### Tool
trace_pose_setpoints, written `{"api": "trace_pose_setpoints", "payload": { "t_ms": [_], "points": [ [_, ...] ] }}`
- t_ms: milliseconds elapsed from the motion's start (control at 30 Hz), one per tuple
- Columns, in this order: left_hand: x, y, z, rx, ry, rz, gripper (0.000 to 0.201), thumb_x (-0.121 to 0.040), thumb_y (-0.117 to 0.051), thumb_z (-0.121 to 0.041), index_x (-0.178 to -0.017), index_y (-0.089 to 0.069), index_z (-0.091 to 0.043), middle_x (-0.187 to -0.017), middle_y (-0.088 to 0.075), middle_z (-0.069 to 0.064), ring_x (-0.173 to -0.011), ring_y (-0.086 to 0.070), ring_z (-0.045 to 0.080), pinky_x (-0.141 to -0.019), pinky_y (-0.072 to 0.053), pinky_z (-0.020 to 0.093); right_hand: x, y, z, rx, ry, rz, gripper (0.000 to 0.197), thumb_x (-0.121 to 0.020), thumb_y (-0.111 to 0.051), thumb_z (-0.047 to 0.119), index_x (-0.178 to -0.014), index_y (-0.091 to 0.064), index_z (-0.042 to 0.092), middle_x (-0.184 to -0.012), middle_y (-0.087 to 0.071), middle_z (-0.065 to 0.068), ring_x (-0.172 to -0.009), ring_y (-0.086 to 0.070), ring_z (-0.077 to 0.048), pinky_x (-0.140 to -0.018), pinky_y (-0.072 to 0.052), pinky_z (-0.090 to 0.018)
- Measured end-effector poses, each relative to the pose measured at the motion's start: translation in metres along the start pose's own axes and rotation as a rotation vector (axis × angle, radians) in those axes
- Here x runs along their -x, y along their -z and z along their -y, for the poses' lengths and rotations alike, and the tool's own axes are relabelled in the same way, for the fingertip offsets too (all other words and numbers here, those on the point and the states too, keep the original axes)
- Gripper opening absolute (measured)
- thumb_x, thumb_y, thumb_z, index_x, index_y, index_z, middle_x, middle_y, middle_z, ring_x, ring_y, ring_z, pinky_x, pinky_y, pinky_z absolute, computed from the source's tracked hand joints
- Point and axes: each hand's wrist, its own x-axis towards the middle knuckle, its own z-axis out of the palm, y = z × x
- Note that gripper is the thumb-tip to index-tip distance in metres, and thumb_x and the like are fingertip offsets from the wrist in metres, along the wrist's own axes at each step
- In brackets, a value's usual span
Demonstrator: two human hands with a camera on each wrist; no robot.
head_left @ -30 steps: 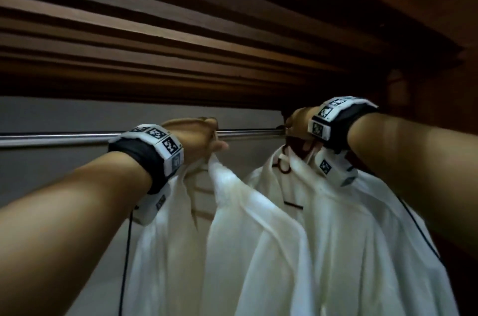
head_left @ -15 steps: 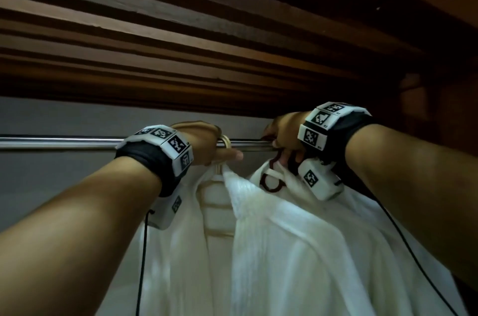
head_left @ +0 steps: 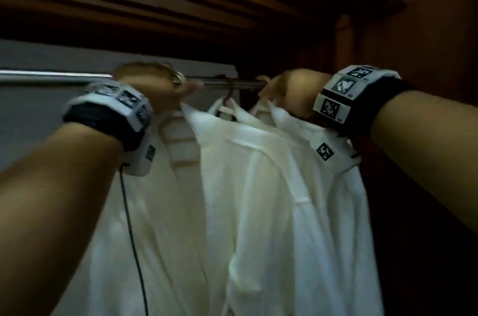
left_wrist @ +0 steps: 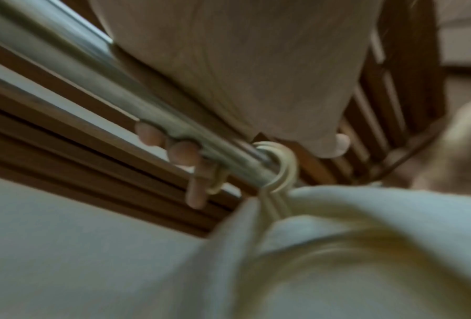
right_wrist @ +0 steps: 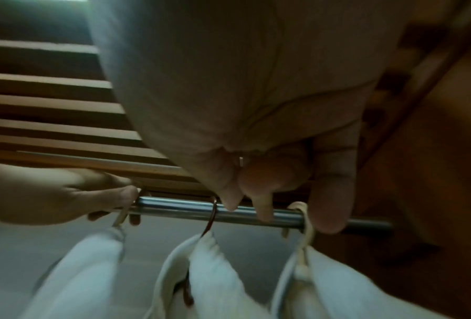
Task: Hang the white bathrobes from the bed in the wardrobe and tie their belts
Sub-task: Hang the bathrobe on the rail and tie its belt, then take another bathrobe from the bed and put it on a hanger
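Both hands slid apart along the rail (head_left: 51, 77), spreading three hung bathrobes (head_left: 271, 186). Left hand (head_left: 155, 88) fingers curled around a cream hook (left_wrist: 283, 166); right hand (head_left: 292, 90) pinched another (right_wrist: 303, 213). Jerk sideways and a hook could jump off.

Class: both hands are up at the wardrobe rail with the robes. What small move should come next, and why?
Probably let go of the hooks and lower both hands to find a belt. Three hanger hooks already sit over the rail, the left hand at the cream hook, the right hand at the rightmost hook; no tied belt shows.
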Motion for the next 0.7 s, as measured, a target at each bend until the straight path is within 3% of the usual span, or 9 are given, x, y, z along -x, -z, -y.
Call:
{"api": "trace_pose_setpoints", "payload": {
  "t_ms": [67,133,200,267,367,433,500,600,700],
  "points": [
    [0.002,-0.009,-0.007,0.108,0.045,-0.123,0.095,-0.079,-0.012,-0.088,-0.113,-0.064,-0.016,-0.115,-0.062,0.021,-0.101,-0.059,0.039,-0.089,-0.047,0.048,0.049,-0.003,-0.021,0.027,-0.11,0.01,0.032,-0.093,-0.047,0.017,-0.114,-0.067,0.029,-0.109,-0.065,0.012,-0.099,-0.062,-0.014,-0.085,-0.048,-0.026],
    [0.001,-0.015,-0.035,0.371,0.107,-0.242,0.093,-0.079,-0.028,-0.086,-0.122,-0.051,-0.007,-0.119,-0.053,0.03,-0.109,-0.053,0.048,-0.095,-0.044,0.059,0.106,-0.007,-0.042,0.049,-0.269,0.03,0.034,-0.093,-0.049,0.017,-0.118,-0.066,0.032,-0.114,-0.067,0.008,-0.104,-0.062,-0.014,-0.087,-0.047,-0.025],
    [0.012,-0.009,-0.09,0.658,-0.024,-0.354,0.078,-0.083,-0.035,-0.078,-0.125,-0.046,-0.013,-0.121,-0.053,0.024,-0.111,-0.052,0.043,-0.095,-0.046,0.055,0.173,-0.013,-0.064,0.084,-0.442,0.024,0.033,-0.093,-0.051,0.02,-0.12,-0.065,0.033,-0.122,-0.065,0.005,-0.11,-0.061,-0.017,-0.089,-0.048,-0.028],
    [0.043,0.004,-0.157,0.856,-0.28,-0.402,0.058,-0.089,-0.039,-0.066,-0.119,-0.052,-0.018,-0.115,-0.059,0.016,-0.107,-0.056,0.036,-0.091,-0.048,0.048,0.248,-0.022,-0.077,0.105,-0.636,0.016,0.03,-0.092,-0.053,0.028,-0.119,-0.063,0.038,-0.122,-0.064,0.007,-0.106,-0.063,-0.017,-0.085,-0.052,-0.032],
    [0.128,0.022,-0.267,1.079,-0.743,-0.112,0.036,-0.092,-0.052,-0.05,-0.102,-0.063,-0.018,-0.096,-0.066,0.007,-0.088,-0.061,0.028,-0.078,-0.051,0.042,0.377,-0.027,-0.072,0.125,-0.923,0.01,0.027,-0.092,-0.051,0.034,-0.118,-0.06,0.039,-0.107,-0.067,0.007,-0.082,-0.065,-0.014,-0.066,-0.053,-0.03],
    [0.193,0.028,-0.338,1.08,-0.938,0.111,0.027,-0.092,-0.057,-0.048,-0.092,-0.064,-0.022,-0.088,-0.065,0.002,-0.082,-0.062,0.025,-0.073,-0.052,0.04,0.472,-0.018,-0.054,0.136,-1.105,0.028,0.028,-0.093,-0.049,0.034,-0.119,-0.059,0.039,-0.106,-0.067,0.004,-0.077,-0.065,-0.017,-0.066,-0.057,-0.034],
    [0.266,0.04,-0.401,1.015,-1.109,0.277,0.025,-0.091,-0.056,-0.05,-0.088,-0.062,-0.026,-0.085,-0.062,-0.002,-0.079,-0.061,0.021,-0.07,-0.052,0.037,0.569,0.001,-0.026,0.177,-1.311,0.013,0.028,-0.091,-0.048,0.034,-0.116,-0.061,0.038,-0.108,-0.069,0.002,-0.082,-0.066,-0.022,-0.074,-0.058,-0.039],
    [0.385,0.085,-0.474,0.947,-1.399,0.412,0.022,-0.092,-0.055,-0.05,-0.09,-0.062,-0.029,-0.091,-0.063,-0.003,-0.08,-0.06,0.017,-0.071,-0.053,0.036,0.71,0.04,0.036,0.252,-1.653,-0.056,0.025,-0.085,-0.05,0.031,-0.105,-0.065,0.036,-0.104,-0.07,0.003,-0.088,-0.066,-0.022,-0.081,-0.057,-0.037],
    [0.505,0.163,-0.518,0.933,-1.682,0.391,0.022,-0.094,-0.055,-0.044,-0.095,-0.064,-0.024,-0.097,-0.062,-0.001,-0.087,-0.058,0.019,-0.077,-0.05,0.034,0.845,0.082,0.124,0.322,-1.942,-0.079,0.023,-0.085,-0.049,0.028,-0.1,-0.067,0.03,-0.1,-0.071,0.002,-0.086,-0.066,-0.021,-0.081,-0.056,-0.036]
  ]
}}
